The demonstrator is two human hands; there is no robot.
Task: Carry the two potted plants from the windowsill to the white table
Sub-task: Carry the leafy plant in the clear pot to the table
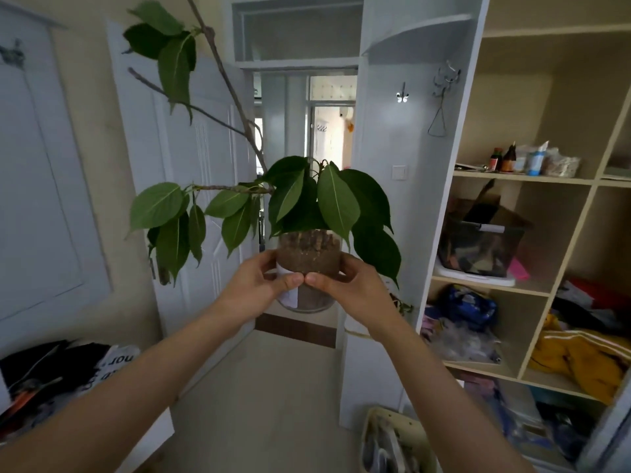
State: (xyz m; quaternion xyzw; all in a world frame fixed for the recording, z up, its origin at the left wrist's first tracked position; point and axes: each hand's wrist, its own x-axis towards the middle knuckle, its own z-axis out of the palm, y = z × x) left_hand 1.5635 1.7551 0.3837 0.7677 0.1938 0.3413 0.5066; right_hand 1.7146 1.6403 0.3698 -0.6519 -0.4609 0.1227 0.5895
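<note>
A potted plant in a clear round pot of brown soil is held up in mid-air at the centre of the view. Long bare branches with large green leaves spread up and to the left. My left hand grips the pot's left side and my right hand grips its right side, thumbs meeting at the front. A white label on the pot shows under my left thumb. No windowsill, white table or second plant is in view.
An open white door and a doorway lie straight ahead. Open shelves with bottles, a bin and clothes fill the right. Clothes are heaped at lower left. A cream basket stands on the floor at lower right.
</note>
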